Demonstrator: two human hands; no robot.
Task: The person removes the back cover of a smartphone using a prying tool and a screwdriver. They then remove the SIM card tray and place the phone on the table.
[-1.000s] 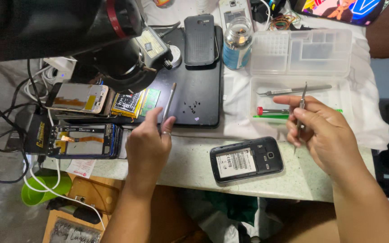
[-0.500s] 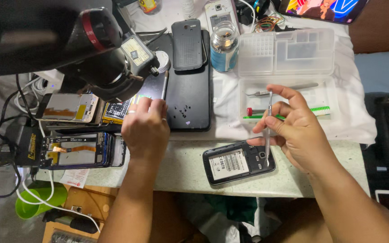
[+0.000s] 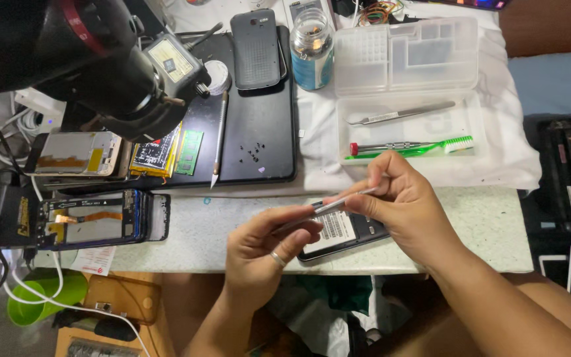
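Left hand (image 3: 262, 248) & right hand (image 3: 401, 205) each pinch slim metal tweezers (image 3: 338, 203), grips pressed on it, above open phone (image 3: 342, 231), half hidden at speckled tabletop (image 3: 219, 231) edge. Farther: clear tray (image 3: 408, 99) w/ green toothbrush (image 3: 424, 149); microscope (image 3: 87, 59) cut off top-left.

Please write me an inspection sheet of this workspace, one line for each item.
Surface: pale speckled table, a white cloth over its far right part.
Job's things: slim metal tool held between both hands above an opened dark phone.
Clutter: black mat with small screws, a craft knife, a dismantled phone, a clear tray with tweezers and a green toothbrush, a jar.
Grippers: left hand and right hand both pinch the tool.
Cables: white and black leads at the left edge.
Surroundings: dark microscope head upper left; green cup below the table.
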